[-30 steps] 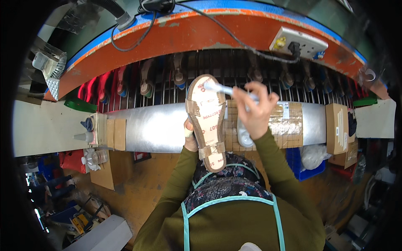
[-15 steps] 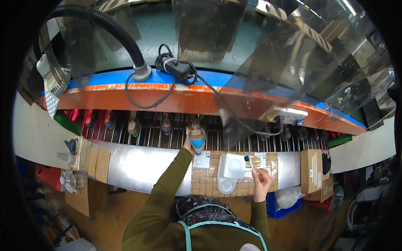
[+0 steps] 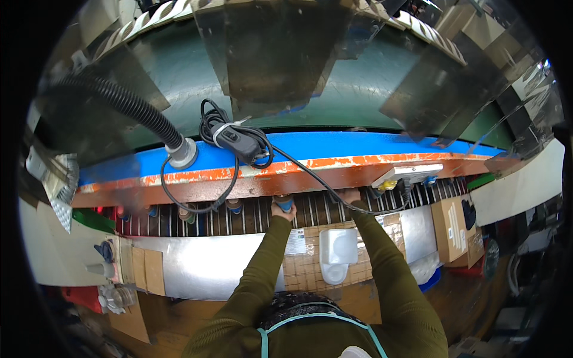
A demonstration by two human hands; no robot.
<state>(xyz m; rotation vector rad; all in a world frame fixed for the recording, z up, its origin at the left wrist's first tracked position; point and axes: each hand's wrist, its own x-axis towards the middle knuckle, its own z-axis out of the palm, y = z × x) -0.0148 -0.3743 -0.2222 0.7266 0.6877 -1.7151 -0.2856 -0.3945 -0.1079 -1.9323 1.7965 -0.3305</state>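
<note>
My left hand (image 3: 282, 211) is wrapped round a tan and blue shoe (image 3: 285, 203) at the roller rack, just below the orange beam. The shoe's far end is hidden under the beam. Farther right, my right hand (image 3: 350, 195) reaches in at the beam's lower edge, its fingers out of sight, so what it holds does not show. On the cardboard-covered bench between my forearms stands a white plastic tub (image 3: 338, 247) with a rounded smaller part at its near end.
Several similar shoes, one of them a blue-toed shoe (image 3: 234, 207), sit on the metal rollers (image 3: 256, 224) to the left. A black cable with a switch box (image 3: 239, 142) hangs over the blue and orange beam (image 3: 268, 179). Cardboard boxes (image 3: 449, 230) stand at the right.
My right hand has gone from beside the white tub, where it held a small brush, forward to the beam. My left hand has carried the shoe slightly farther in. The view has shifted.
</note>
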